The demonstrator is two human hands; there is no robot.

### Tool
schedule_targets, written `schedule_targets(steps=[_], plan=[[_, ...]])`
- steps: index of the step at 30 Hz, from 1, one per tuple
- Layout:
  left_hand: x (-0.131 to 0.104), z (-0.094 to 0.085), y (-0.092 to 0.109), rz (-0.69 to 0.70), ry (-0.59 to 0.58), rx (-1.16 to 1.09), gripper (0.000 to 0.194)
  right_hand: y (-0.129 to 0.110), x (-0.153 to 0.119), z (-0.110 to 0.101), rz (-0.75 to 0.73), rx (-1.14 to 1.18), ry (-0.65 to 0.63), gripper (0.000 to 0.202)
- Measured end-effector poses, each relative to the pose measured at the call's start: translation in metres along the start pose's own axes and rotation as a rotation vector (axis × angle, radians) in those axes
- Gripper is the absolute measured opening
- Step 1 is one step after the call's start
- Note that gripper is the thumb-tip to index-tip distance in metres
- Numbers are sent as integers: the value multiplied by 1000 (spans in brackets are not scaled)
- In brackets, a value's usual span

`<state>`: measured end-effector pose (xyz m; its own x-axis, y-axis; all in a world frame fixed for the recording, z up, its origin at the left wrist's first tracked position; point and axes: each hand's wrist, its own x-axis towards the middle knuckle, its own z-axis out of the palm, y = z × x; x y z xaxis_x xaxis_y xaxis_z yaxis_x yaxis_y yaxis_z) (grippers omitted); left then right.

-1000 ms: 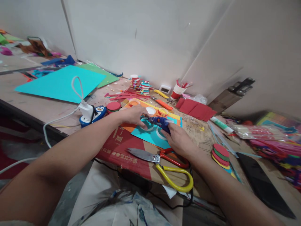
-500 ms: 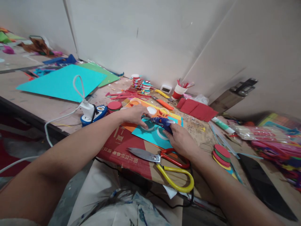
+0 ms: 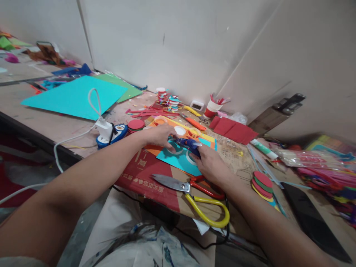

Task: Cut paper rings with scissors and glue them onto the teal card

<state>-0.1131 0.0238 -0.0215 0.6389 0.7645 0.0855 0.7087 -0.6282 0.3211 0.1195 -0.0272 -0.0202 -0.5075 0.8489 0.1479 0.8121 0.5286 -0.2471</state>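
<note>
My right hand (image 3: 208,159) is wrapped round a blue glue gun (image 3: 190,144), its nozzle pointing left towards my other hand. My left hand (image 3: 162,137) curls its thumb and fingers round a white ring (image 3: 176,151) on a cyan sheet of card (image 3: 169,160); part of the ring is hidden by the fingers. A second white ring (image 3: 191,157) on the same sheet is partly covered by the glue gun and right hand. Just beyond lie a white disc (image 3: 180,130) and an orange ring (image 3: 194,132) on orange and yellow card.
Large scissors (image 3: 191,189) with red and yellow handles lie nearest me. A blue power strip (image 3: 111,137) with a white plug stands left, beside stacked red discs (image 3: 136,125). An orange cutter (image 3: 195,123) lies behind; a black phone-like slab (image 3: 314,218) sits right.
The glue gun and my right hand have shifted slightly left and down. My left hand keeps its place at the white ring.
</note>
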Motion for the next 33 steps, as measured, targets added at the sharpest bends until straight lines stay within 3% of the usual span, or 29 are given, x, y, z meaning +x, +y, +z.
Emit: schedule_targets(steps=[17, 33], plan=[[-2, -1, 0, -11, -1, -48, 53, 6, -6, -3, -11, -12, 11, 35], [-1, -3, 4, -56, -39, 22, 51, -6, 3, -1, -67, 20, 8, 34]])
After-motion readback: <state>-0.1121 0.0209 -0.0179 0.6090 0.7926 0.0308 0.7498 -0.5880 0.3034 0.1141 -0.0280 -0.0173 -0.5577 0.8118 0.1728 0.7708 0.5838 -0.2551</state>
